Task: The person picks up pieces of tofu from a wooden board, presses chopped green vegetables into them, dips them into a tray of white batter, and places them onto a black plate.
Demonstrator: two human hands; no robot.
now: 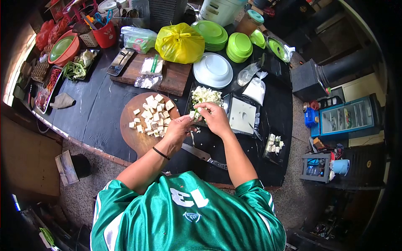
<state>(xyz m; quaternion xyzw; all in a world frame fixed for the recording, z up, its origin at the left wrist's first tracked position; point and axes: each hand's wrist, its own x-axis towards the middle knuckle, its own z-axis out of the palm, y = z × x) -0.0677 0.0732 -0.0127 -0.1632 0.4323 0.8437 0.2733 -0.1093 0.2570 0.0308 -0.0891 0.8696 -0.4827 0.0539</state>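
Left hand [179, 127], right hand [214, 119] pinch pale piece [194, 114], board [129, 111] at nine o'clock. Judged light, soft, fragile; hold opposite sides.

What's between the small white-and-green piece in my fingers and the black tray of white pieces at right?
Your right hand stands between piece and tray; a white-filled rectangular container borders the path.

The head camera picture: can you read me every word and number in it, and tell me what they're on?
"13", upside down, on the green shirt.
Tiny letters on the shirt's badge: too small and blurred to read.
Label on the white packet: too small to read.
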